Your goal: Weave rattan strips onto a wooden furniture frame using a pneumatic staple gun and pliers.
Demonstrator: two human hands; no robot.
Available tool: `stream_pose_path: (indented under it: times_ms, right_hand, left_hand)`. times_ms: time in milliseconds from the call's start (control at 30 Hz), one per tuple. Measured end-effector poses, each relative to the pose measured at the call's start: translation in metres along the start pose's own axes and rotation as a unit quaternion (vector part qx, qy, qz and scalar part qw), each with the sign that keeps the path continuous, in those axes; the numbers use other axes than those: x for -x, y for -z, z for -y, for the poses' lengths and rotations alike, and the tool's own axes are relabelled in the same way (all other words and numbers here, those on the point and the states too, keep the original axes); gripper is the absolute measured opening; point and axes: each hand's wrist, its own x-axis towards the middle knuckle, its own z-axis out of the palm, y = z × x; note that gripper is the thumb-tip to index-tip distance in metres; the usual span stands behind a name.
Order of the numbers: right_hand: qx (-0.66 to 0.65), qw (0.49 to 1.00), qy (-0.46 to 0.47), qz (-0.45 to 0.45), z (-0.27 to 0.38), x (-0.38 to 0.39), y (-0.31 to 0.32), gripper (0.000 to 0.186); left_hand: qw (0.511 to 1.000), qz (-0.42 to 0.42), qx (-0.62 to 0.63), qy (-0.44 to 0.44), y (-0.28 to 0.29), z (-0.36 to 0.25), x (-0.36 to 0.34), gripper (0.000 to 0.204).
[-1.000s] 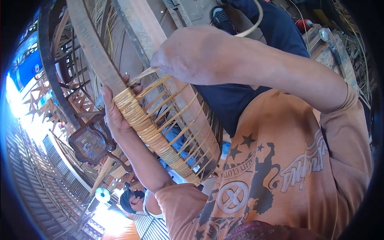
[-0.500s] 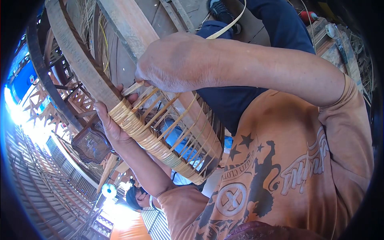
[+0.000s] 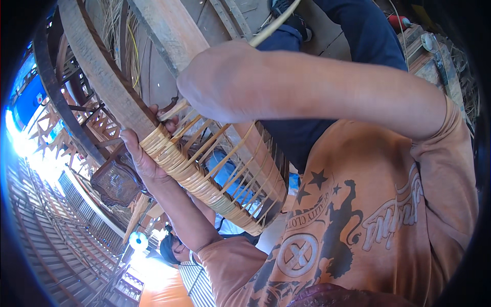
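Observation:
A curved wooden rail (image 3: 102, 61) slants down from the upper left, its lower part closely wrapped in pale rattan strip (image 3: 204, 181). Thin rattan strands (image 3: 225, 146) run from the wrapping toward a wide wooden board (image 3: 176, 33), with gaps between them. My left hand (image 3: 148, 158) is closed around the rail where the wrapping ends, thumb on the near side and fingertips showing on the far side. Just above it, my right hand (image 3: 209, 84) is closed on a rattan strip (image 3: 176, 109). Its fingers are mostly hidden behind the blurred wrist. A long length of strip (image 3: 276, 24) curves up beyond that wrist.
Dark wooden furniture frames (image 3: 56, 92) and a carved cane panel (image 3: 115, 184) stand at the left. A person in a dark cap (image 3: 169, 248) is at the lower left. Loose cane lies on the floor (image 3: 204, 18). A hammer-like tool (image 3: 432, 46) rests on boards at the right.
My right hand and forearm have shifted a little, and the long strip beyond the wrist has swung left and down. My left hand keeps its hold on the rail.

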Motion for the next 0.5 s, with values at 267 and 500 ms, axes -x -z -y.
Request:
stream_pose_path:
  times_ms: [267,500]
  right_hand:
    - [-0.306,0.833,-0.242,0.392,0.009,-0.036,0.025,0.022]
    - [-0.174,0.959,0.053,0.216,0.002,-0.030,0.008,0.015]
  left_hand:
    - [0.999,-0.015,-0.017,0.026,0.023,0.004,0.001,0.070]
    - [0.996,-0.053,-0.076,0.008,0.010,0.003,0.004,0.069]
